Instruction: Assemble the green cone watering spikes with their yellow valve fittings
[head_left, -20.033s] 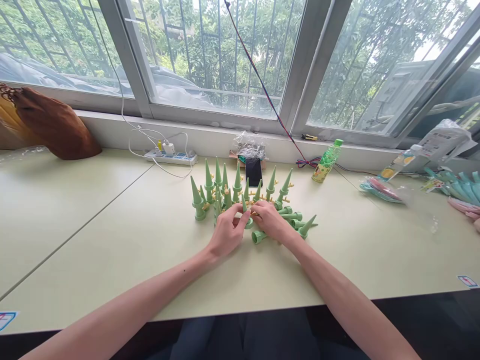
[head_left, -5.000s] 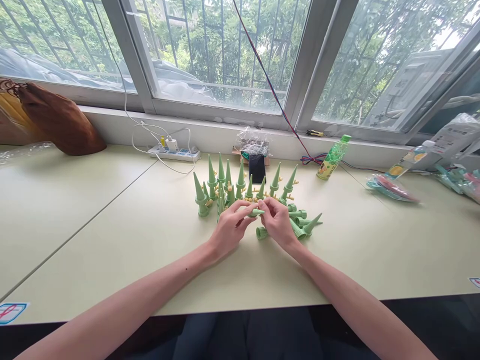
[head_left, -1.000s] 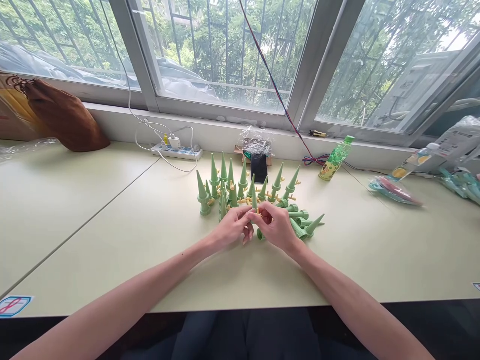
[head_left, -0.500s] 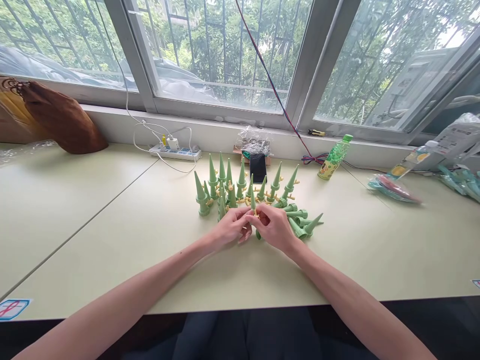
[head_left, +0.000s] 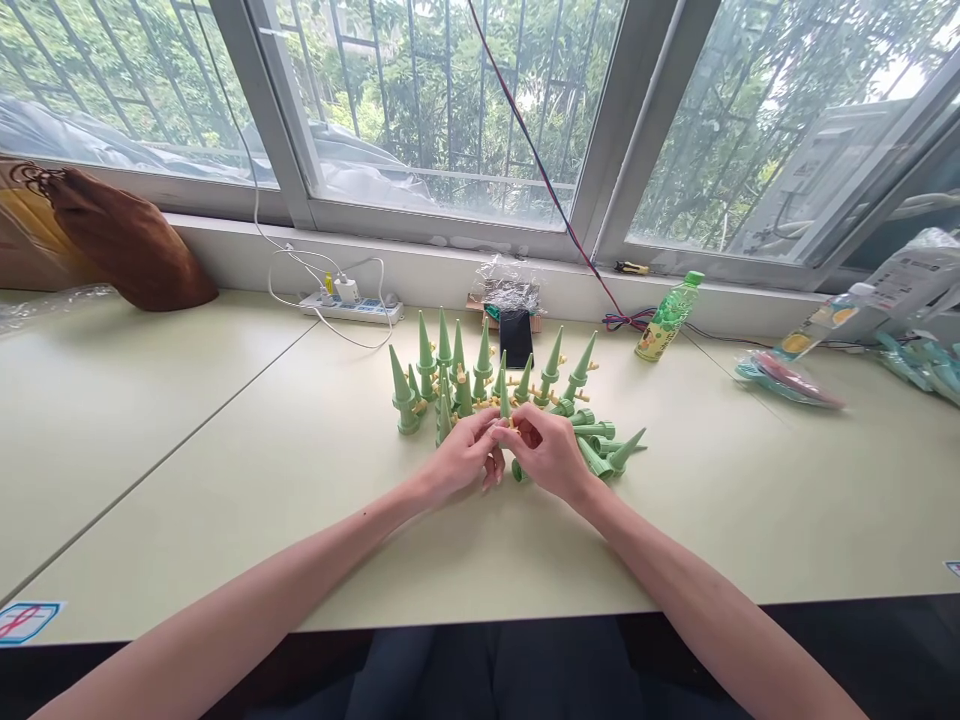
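Note:
My left hand (head_left: 463, 452) is closed around the lower part of a green plastic watering spike (head_left: 505, 398), which points upward. My right hand (head_left: 551, 450) meets it from the other side, thumb and finger pinching a small yellow valve (head_left: 514, 428) at the spike's base. The fingers partly cover where the two pieces meet. Beyond the hands stand several green spikes (head_left: 403, 400), many with yellow valves sticking out of their sides. Loose green spikes (head_left: 595, 455) lie in a pile just right of my right hand. More yellow valves (head_left: 480, 405) lie among the standing ones.
A black phone (head_left: 516, 340) leans at the back, by crumpled clear plastic. A power strip (head_left: 360, 307) with cables lies left of it. To the right are a green bottle (head_left: 670, 318), a clear bottle (head_left: 821, 322) and a plastic-wrapped packet (head_left: 787, 378). A brown bag (head_left: 131, 240) sits far left.
Both hands stay in nearly the same place, still on the spike and valve. The left hand's lower fingers have shifted slightly; the view has tilted a touch.

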